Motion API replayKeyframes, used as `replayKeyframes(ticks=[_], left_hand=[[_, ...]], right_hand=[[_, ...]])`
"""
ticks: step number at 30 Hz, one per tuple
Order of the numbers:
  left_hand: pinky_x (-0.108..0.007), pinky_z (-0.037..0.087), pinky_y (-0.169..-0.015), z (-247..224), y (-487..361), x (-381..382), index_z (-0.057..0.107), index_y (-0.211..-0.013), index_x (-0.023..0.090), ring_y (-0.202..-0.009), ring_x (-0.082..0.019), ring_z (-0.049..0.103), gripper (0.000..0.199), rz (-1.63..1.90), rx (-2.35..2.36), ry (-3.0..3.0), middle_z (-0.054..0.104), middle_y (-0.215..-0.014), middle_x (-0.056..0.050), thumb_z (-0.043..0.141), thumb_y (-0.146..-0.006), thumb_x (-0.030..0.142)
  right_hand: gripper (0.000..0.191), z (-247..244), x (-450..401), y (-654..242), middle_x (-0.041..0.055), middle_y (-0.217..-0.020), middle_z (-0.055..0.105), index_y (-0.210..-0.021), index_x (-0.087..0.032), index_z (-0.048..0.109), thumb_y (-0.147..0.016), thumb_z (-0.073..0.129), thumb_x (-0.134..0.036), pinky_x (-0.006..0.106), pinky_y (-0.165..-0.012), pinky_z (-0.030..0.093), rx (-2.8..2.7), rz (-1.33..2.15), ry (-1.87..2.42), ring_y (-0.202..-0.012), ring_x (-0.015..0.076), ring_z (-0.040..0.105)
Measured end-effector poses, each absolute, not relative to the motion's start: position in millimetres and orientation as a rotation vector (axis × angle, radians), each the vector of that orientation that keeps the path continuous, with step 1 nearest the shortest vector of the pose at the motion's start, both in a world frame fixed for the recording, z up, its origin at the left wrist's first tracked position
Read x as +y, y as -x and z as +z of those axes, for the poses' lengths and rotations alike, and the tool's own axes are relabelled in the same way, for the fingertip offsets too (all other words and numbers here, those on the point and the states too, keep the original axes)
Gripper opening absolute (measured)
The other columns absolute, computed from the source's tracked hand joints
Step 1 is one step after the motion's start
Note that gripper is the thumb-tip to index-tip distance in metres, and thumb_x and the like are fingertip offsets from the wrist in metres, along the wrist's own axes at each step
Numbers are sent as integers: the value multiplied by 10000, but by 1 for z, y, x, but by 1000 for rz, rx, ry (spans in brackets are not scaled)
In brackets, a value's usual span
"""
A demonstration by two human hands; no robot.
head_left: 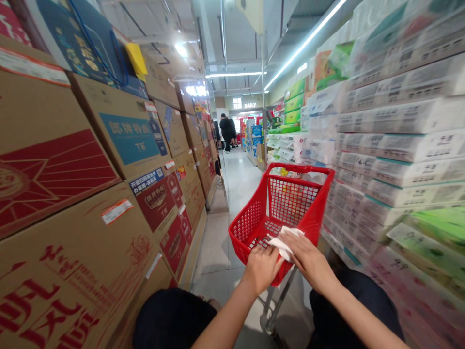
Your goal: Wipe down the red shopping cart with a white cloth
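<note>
Along the left side, stacked brown cartons [90, 213] with red and blue printing, then a dark-clothed knee [174, 320] low down and, far along the aisle, people in black [225, 130]. Mid-view, left hand [259, 266] with fingers curled over the near edge of a red shopping cart [316, 215], white tissue [282, 249] on that edge under the right hand [308, 259], its fingers laid flat and close together, thumb grip hard to tell. Farther right, blurred stacks of wrapped paper packs [385, 145].
</note>
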State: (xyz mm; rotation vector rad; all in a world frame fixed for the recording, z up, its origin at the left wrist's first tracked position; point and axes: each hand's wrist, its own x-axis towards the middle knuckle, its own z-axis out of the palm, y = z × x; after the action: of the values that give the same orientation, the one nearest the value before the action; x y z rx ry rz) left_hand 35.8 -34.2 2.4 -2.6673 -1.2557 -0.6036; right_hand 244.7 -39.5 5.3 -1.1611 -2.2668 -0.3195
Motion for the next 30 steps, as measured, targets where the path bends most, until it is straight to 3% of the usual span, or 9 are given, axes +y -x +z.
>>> replayKeyframes(ticks=[4,7,10,16,20,25,27,30], left_hand=[[-394,481,-1065,10,-28,-34,467,-1472,204,-1177,-247,653,519,-689,-1074,2811,673,-1327,-97,453,-1032,479],[-397,364,-1197,14,-8,-23,377,-1551,276,-1378,-222,514,638,-723,-933,2873,538,-1514,-49,498,-999,571],[-459,306,-1230,12,8,-7,462,-1504,291,-1386,-245,507,663,-685,-1041,2806,558,-1494,-63,565,-945,632],[-484,367,-1174,-1,-1,5,453,-1505,288,-1281,-261,596,673,-556,-1254,2746,614,-1427,-82,600,-932,608],[-501,418,-1130,2,-16,-2,455,-1502,246,-1219,-285,637,685,-530,-1312,2751,654,-1367,-108,583,-935,609],[-407,462,-1112,13,-11,-4,343,-1567,297,-1287,-230,600,668,-616,-1083,2880,569,-1483,-59,521,-983,568],[-404,418,-1158,15,-1,2,383,-1545,331,-1345,-213,553,619,-617,-1000,2883,539,-1515,-34,535,-987,552],[-451,345,-1212,11,9,13,531,-1447,295,-1320,-222,577,535,-614,-1008,2805,623,-1423,-58,565,-978,551]], right_hand=[[527,13,-25,-279,53,-1531,511,-1550,-304,401,-1025,431,-263,518,-1213,337,-2240,-348,1235,-1444,204,430],[495,14,-14,-294,77,-1520,523,-1524,-269,453,-1030,418,-277,524,-1202,356,-2163,-369,1304,-1435,220,445],[492,10,-21,-280,94,-1491,554,-1506,-246,484,-1016,442,-270,529,-1192,381,-2129,-363,1302,-1425,240,461],[568,4,-60,-230,72,-1457,591,-1519,-266,464,-965,481,-146,486,-1189,409,-2243,-287,1157,-1391,225,503],[535,7,-57,-249,64,-1491,557,-1526,-281,451,-997,476,-205,473,-1184,415,-2270,-253,1156,-1405,218,485],[499,7,-39,-290,64,-1537,501,-1519,-281,464,-1020,459,-294,470,-1168,431,-2129,-237,1294,-1444,228,427],[484,6,-35,-297,65,-1536,503,-1507,-280,482,-1025,448,-305,473,-1161,438,-2103,-226,1325,-1443,229,429],[462,6,-36,-300,68,-1506,540,-1483,-266,513,-1033,428,-325,476,-1152,450,-2062,-246,1366,-1426,234,458]])
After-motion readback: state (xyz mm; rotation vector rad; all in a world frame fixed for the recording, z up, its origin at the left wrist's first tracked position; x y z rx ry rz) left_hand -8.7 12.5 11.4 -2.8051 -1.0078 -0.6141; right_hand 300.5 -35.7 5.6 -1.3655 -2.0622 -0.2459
